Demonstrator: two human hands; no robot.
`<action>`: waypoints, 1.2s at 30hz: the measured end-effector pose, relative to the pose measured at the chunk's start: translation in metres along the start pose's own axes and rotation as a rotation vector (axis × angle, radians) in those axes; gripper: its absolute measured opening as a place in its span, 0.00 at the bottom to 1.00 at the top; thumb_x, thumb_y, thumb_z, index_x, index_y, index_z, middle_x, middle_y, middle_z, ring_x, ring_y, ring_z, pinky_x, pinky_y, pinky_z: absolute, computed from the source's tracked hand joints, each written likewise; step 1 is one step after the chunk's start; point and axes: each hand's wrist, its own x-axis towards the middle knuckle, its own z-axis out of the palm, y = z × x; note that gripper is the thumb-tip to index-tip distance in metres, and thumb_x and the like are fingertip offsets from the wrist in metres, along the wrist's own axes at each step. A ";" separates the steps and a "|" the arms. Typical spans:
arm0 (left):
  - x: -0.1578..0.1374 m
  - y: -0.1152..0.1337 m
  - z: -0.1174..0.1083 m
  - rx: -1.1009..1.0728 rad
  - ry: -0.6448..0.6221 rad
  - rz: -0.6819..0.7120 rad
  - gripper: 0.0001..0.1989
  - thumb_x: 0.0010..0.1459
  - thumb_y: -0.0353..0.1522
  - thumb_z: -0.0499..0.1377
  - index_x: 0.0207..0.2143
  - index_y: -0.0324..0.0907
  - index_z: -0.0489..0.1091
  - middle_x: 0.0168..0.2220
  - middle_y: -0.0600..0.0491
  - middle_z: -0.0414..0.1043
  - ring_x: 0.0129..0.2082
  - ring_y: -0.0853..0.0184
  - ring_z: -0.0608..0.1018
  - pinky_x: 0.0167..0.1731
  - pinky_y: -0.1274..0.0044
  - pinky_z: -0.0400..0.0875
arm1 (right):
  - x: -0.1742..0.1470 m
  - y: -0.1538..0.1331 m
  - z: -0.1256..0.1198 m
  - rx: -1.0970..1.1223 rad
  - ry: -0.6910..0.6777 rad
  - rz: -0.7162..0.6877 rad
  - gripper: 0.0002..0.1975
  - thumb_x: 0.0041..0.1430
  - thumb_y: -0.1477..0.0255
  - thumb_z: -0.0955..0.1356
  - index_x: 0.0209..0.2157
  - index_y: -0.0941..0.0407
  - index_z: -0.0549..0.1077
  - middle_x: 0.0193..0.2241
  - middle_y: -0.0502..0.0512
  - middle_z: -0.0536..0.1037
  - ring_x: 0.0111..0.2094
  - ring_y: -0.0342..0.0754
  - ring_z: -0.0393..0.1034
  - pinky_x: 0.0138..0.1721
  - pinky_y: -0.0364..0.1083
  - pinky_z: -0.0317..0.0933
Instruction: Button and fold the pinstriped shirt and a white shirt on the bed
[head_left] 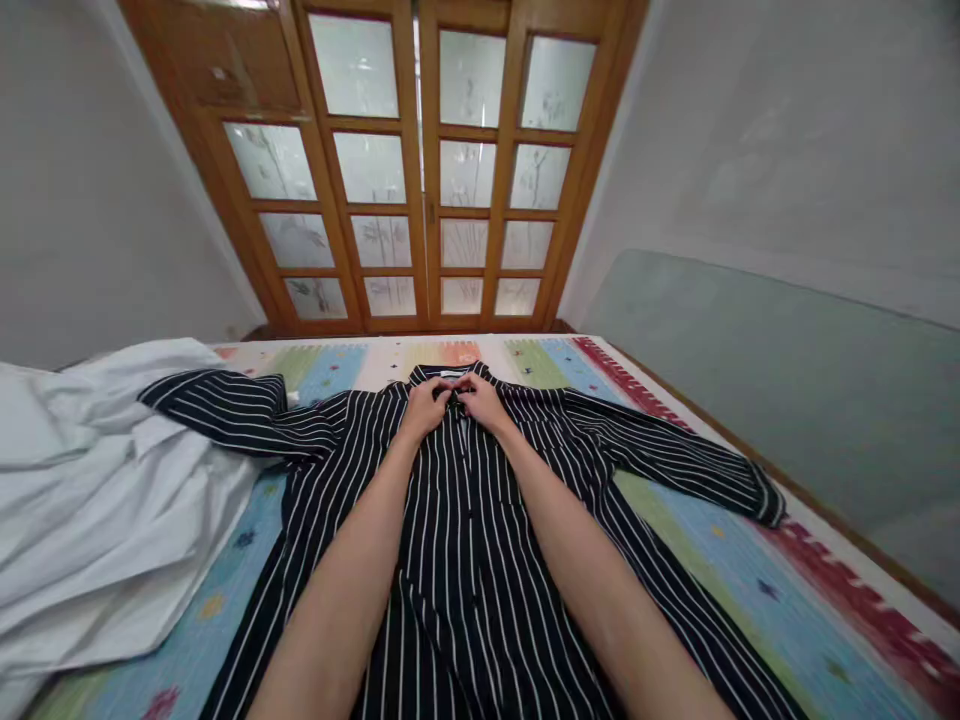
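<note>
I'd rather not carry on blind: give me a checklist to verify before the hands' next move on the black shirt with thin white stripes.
1. Black shirt with thin white stripes lying front up: ok, its collar toward the wooden glass-paned doors.
2. Left hand and right hand both at the shirt front, near the collar: ok.
3. Front fastened under the hands: cannot tell, the fingers cover that spot.
4. Sleeve at picture right stretched outward: ok.
5. Sleeve at picture left clear of the crumpled white cloth: not ok, its outer part lies over the cloth.
6. Hem flat: cannot tell, out of view.
</note>
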 end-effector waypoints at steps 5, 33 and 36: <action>-0.001 0.000 -0.002 -0.050 0.037 0.012 0.07 0.54 0.24 0.58 0.34 0.42 0.72 0.37 0.51 0.79 0.40 0.64 0.79 0.46 0.71 0.70 | 0.000 -0.003 0.001 0.038 -0.009 0.041 0.12 0.44 0.79 0.63 0.33 0.54 0.68 0.30 0.45 0.72 0.21 0.39 0.64 0.23 0.40 0.63; 0.002 -0.003 0.002 -0.158 0.031 0.030 0.06 0.52 0.25 0.60 0.33 0.41 0.73 0.36 0.50 0.79 0.38 0.63 0.79 0.45 0.71 0.72 | -0.007 -0.010 -0.003 -0.026 0.098 0.022 0.08 0.46 0.70 0.71 0.31 0.57 0.74 0.26 0.50 0.78 0.20 0.42 0.69 0.25 0.42 0.66; 0.001 -0.003 0.003 -0.147 0.029 0.034 0.06 0.52 0.25 0.60 0.34 0.41 0.73 0.36 0.50 0.79 0.38 0.63 0.79 0.44 0.71 0.73 | -0.006 -0.008 -0.003 -0.021 0.104 0.015 0.07 0.46 0.76 0.67 0.30 0.57 0.74 0.28 0.51 0.78 0.19 0.41 0.69 0.26 0.43 0.66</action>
